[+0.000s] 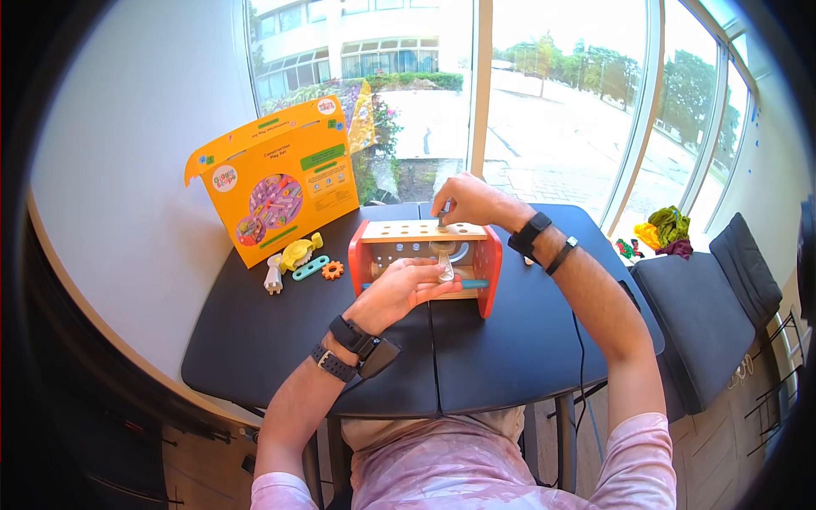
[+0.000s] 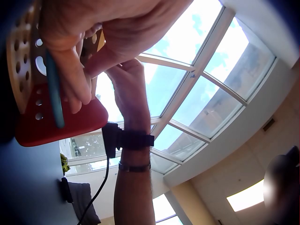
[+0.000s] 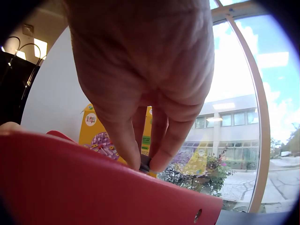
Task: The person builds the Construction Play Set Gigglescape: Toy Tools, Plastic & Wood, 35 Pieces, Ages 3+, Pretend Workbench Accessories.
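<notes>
A wooden toy workbench (image 1: 421, 229) with red side panels (image 1: 490, 276) and a top full of holes stands on the dark table. Above its top, near the right end, my right hand (image 1: 480, 202) pinches a small grey peg-like piece (image 3: 145, 161) between thumb and fingertips. My left hand (image 1: 404, 289) reaches under the top from the front, palm up. Its thumb and fingers pinch a pale piece (image 1: 445, 267), directly below the right hand; the kind of piece cannot be told. A blue bar (image 1: 473, 285) crosses the front of the bench, beside the left fingers.
Left of the bench lie an orange gear (image 1: 332, 269), a teal slotted strip (image 1: 310, 268), yellow parts (image 1: 299, 252) and a pale piece (image 1: 273, 276). An orange box (image 1: 314, 204) stands behind them by the window. A grey chair (image 1: 693, 319) and a black cable (image 1: 581, 365) are at right.
</notes>
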Demonstrator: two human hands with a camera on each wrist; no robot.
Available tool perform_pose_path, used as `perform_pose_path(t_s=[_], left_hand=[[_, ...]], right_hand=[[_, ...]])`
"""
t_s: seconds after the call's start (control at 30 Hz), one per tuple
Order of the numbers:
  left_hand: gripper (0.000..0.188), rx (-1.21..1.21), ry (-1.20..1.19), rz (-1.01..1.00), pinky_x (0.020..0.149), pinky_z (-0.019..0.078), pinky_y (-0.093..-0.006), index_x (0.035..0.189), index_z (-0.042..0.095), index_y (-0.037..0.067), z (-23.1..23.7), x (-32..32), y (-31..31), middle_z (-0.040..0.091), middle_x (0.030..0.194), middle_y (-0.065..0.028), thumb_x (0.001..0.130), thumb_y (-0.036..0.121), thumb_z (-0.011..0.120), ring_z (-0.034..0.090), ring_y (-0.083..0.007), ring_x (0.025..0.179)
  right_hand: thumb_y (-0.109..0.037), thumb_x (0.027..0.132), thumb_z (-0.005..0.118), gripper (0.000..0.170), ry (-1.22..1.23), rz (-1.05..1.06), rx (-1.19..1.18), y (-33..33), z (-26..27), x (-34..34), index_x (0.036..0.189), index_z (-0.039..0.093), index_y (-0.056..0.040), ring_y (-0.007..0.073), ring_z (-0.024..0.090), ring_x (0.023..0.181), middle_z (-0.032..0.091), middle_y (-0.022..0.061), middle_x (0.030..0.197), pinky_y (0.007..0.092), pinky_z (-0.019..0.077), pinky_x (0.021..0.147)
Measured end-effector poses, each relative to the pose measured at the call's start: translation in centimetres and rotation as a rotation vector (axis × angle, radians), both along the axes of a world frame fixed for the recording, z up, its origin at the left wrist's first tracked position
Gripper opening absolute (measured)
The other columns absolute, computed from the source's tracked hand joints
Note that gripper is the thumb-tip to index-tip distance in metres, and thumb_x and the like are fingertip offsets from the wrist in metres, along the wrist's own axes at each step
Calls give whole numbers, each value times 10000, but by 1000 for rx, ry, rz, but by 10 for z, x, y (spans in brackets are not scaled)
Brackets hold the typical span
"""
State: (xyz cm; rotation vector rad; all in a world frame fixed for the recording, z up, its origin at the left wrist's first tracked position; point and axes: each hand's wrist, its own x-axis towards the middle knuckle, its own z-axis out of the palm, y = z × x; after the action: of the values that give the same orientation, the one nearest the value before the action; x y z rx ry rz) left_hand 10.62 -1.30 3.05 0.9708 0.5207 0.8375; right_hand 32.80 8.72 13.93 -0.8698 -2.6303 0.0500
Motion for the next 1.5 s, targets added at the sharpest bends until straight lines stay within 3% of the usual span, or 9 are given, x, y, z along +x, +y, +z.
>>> perform_pose_path(t_s=[0.33,0.63,0.83,1.03,1.13,1.33,1.5], left_hand=[[403,5,21,27,1114,650,-332,1390,534,-208,-2,2,2,669,1366,-294,1140,91,636,739,-357,1283],[393,25,24,33,1104,640,-303,1408,555,-169,1,3,-7,710,1361,-272,1149,116,633,741,-308,1282],[395,49,25,43,1108,632,-303,1394,567,-171,-3,4,-6,710,1362,-270,1152,134,636,734,-298,1290],[410,61,12,46,1122,624,-311,1388,571,-173,-4,5,-6,713,1356,-262,1145,146,653,731,-289,1291],[412,66,28,53,1124,621,-312,1388,572,-171,-2,5,-8,713,1358,-260,1141,148,658,730,-284,1291],[411,77,47,55,1111,622,-302,1398,575,-160,-3,5,-8,711,1365,-255,1144,153,653,729,-270,1284],[427,76,46,55,1115,619,-298,1414,569,-162,-3,5,-8,713,1365,-251,1145,159,653,731,-262,1275]], right_hand=[[-95,830,840,271,-65,-12,-45,-6,3,-3,1093,877,-41,289,824,879,842,163,951,396,655,826],[-7,867,813,259,-51,-11,-109,16,-5,-1,1124,840,1,308,818,980,841,175,1051,406,649,864],[-162,929,828,200,-140,-26,-127,29,-5,-5,1016,813,18,315,762,843,809,163,938,438,594,758],[-387,954,797,389,-332,-268,-151,26,3,-14,978,802,1,310,729,829,792,158,906,422,568,736],[-461,977,731,466,-401,-293,-209,30,3,-17,954,797,0,350,738,854,786,178,905,455,576,767],[-573,1052,550,630,-502,-423,-214,31,-5,-25,1143,827,-14,399,760,1068,815,216,1098,503,581,936],[-621,1058,523,711,-454,-475,-347,23,4,-23,1255,809,0,408,753,1166,797,243,1255,510,580,998]])
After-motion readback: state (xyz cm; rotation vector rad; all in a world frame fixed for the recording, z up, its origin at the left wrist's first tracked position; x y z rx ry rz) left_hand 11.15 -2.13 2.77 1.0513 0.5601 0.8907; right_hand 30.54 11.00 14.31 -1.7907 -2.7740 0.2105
